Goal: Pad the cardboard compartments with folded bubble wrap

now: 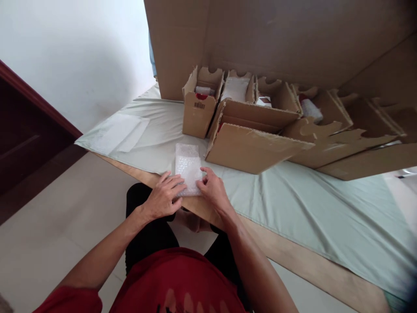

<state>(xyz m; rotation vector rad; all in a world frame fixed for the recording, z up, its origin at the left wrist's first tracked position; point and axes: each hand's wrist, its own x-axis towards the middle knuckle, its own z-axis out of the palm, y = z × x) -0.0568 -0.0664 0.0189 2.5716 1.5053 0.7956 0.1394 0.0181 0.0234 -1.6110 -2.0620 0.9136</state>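
Observation:
A clear bubble-wrap pouch [189,167] lies flat at the front edge of the cloth-covered table, its upper end a single thinner flap. My left hand [166,194] rests over the pouch's lower left side, fingers stretched out and spread. At the pouch's right edge is my right hand [213,187], thumb and index finger apart, their tips touching the wrap; its other fingers are curled and partly hidden. Neither hand has closed around the pouch. What the pouch contains, if anything, cannot be made out.
Flat white bubble-wrap sheets [120,132] lie at the table's left end. Beyond the pouch stand several open cardboard bins [198,115], some with small wrapped items inside. One larger cardboard bin [257,148] juts forward on the right. A tall cardboard panel [260,43] rises behind.

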